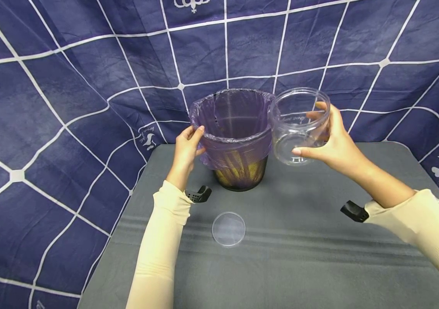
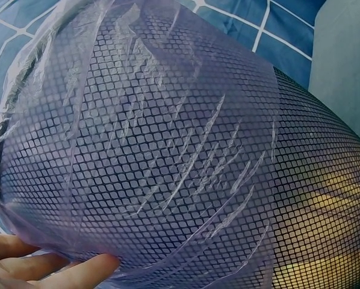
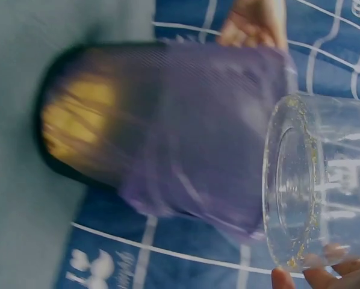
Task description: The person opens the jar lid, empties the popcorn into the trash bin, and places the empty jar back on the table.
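Note:
A black mesh wastebasket (image 1: pixel 256 174) stands on the grey table, lined with a thin purple plastic bag (image 1: pixel 239 148) folded over its rim. Something yellow (image 3: pixel 80 114) shows through the mesh near the bottom. My left hand (image 1: pixel 187 148) pinches the bagged rim on the left side, thumb on top and fingers outside. In my right hand (image 1: pixel 333 141) is a clear plastic jar (image 1: pixel 294 128) without a lid, gripped round its side just right of the basket. Small yellow crumbs cling inside the jar's base in the right wrist view.
A clear round lid (image 1: pixel 229 229) lies flat on the grey table (image 1: pixel 300 266), in front of the basket. Dark blue cloth with white lines (image 1: pixel 258 51) hangs behind and beside the table. Black wrist straps (image 1: pixel 354 211) show at both sleeves.

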A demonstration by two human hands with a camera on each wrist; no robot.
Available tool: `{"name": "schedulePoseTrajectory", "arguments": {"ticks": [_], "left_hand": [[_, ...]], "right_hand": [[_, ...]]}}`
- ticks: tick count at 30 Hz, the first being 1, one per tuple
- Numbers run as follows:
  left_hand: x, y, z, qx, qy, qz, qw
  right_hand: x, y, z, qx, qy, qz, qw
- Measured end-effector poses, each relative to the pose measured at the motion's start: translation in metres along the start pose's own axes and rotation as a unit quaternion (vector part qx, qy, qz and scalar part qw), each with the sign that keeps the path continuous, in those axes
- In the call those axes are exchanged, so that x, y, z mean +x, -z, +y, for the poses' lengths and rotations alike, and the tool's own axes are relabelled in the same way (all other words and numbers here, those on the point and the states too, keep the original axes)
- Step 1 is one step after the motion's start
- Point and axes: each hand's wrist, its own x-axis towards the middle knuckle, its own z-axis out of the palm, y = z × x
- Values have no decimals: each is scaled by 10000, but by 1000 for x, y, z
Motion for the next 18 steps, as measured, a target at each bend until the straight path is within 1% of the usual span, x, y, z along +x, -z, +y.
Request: {"name": "schedulePoseTrajectory", "arguments": {"ticks": [3,10,16,18], "left_hand": [[0,0,0,-16,0,26,10000],[0,1,0,1,-13,41,10000],[-1,0,0,-3,-7,36,10000],[-1,-1,1,-13,-8,38,10000]], "right_hand": [[-18,-8,15,63,-109,-125,9998],[-55,-31,49,341,-50,-370,9987],[-86,-54,81,374,-395,-525,9971],[-96,-62,90,429,-481,-517,9966]]}}
